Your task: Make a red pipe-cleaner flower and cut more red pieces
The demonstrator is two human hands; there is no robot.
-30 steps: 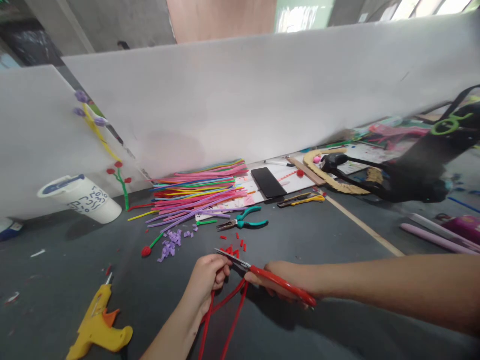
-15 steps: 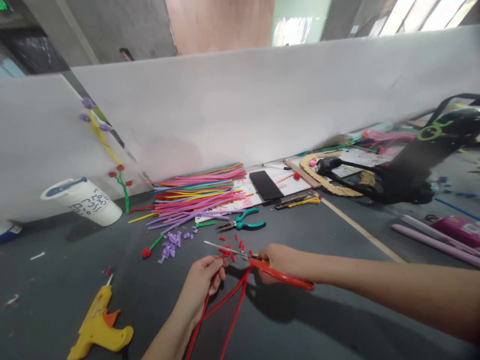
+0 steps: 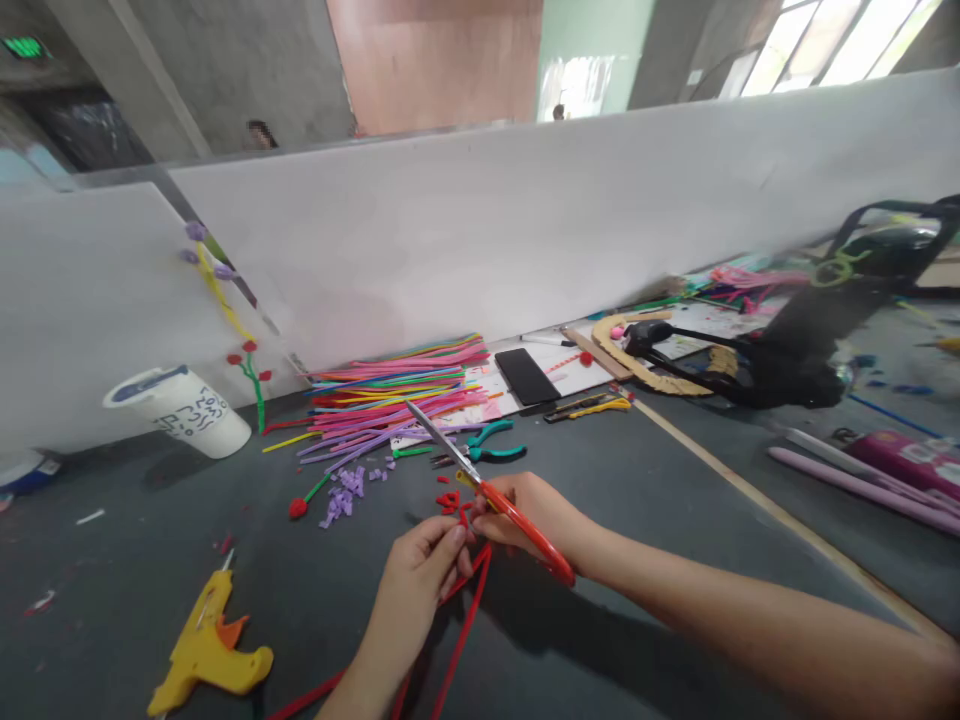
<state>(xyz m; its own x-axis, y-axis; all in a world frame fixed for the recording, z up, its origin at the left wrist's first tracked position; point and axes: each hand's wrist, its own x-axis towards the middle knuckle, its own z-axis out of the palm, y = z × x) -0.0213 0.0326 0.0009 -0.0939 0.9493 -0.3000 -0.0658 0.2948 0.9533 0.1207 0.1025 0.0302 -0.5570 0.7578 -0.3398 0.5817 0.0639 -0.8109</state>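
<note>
My left hand point(image 3: 424, 575) pinches red pipe cleaners point(image 3: 465, 630), whose long ends trail down towards the near edge of the view. In my right hand point(image 3: 529, 520) is a pair of scissors point(image 3: 525, 527) with red handles, its blades pointing up and to the left, away from the red strands. The right fingertips come close to the left ones at the pipe cleaner ends; whether they touch is hard to see. Short red cut pieces point(image 3: 448, 502) lie just beyond the fingers. Purple cut pieces point(image 3: 346, 495) are heaped to their left.
Teal-handled pliers point(image 3: 495, 445), a bundle of coloured pipe cleaners point(image 3: 397, 385), a black phone point(image 3: 527, 376) and a yellow cutter point(image 3: 600, 406) lie beyond my hands. At left are a yellow glue gun point(image 3: 210, 640) and a white cup point(image 3: 187, 410). A black stand point(image 3: 787, 340) is at right.
The scissor blades have swung up, away from the red strands at my left fingers. My right hand has come nearer to the left. The view has shifted slightly.
</note>
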